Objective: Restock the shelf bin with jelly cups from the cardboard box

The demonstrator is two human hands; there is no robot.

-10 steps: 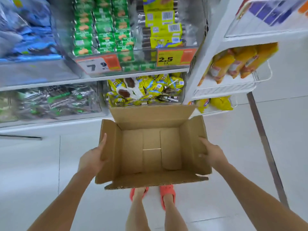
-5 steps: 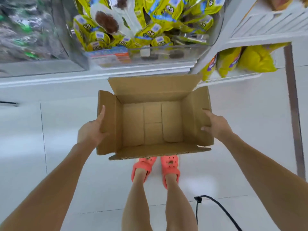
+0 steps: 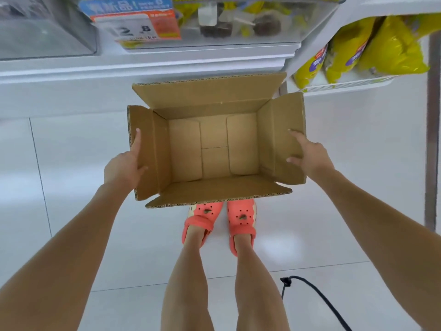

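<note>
The cardboard box [image 3: 214,144] hangs open and empty in front of me, above my feet, its flaps spread out. My left hand [image 3: 124,166] grips the left flap, index finger along its outer face and thumb hooked over the edge. My right hand [image 3: 310,156] holds the right flap, with index finger and thumb on its inner face. The clear shelf bin [image 3: 310,22] sits on the shelf at the top edge, just beyond the box's far flap. In it are yellow-wrapped jelly cups [image 3: 262,10], only partly in view.
A price label [image 3: 136,22] hangs on the bin's front. Another clear bin [image 3: 47,37] stands to the left. Yellow snack bags [image 3: 372,48] lie on a wire rack at right. My orange clogs [image 3: 222,220] stand on the white tile floor, with a black cable [image 3: 317,299] at lower right.
The view has tilted down and moved closer to the shelf; the bin has slid to the top edge. Both hands keep their hold on the empty box.
</note>
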